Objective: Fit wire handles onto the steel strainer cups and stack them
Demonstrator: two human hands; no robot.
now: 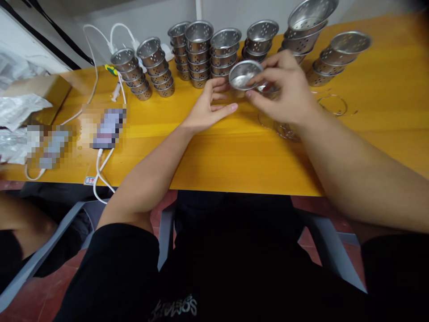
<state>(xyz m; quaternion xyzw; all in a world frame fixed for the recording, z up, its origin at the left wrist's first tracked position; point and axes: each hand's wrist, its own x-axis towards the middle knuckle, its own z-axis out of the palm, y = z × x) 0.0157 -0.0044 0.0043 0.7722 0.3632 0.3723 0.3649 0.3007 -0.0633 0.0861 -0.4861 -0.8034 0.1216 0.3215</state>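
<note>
My right hand (288, 89) grips a small metal cup (245, 76) by its right side, thumb below and fingers at the rim. The cup is tilted with its mouth toward me, above the table. My left hand (209, 107) is just left of it, fingers apart and curved, with nothing held; whether a fingertip touches the cup I cannot tell. Behind both hands stand stacks of perforated metal cups, among them a middle stack (225, 48) and one to its left (199, 54). Under my right hand lie thin wire loops (288, 132), partly hidden by it.
More cup stacks stand at the left (156, 67) and right (335, 58). A phone (110, 128) with a white cable (99, 172) lies on the yellow table (228, 165). A cardboard box (55, 96) and plastic bags (22, 105) are at far left. Another person's arm (27, 223) shows at the lower left.
</note>
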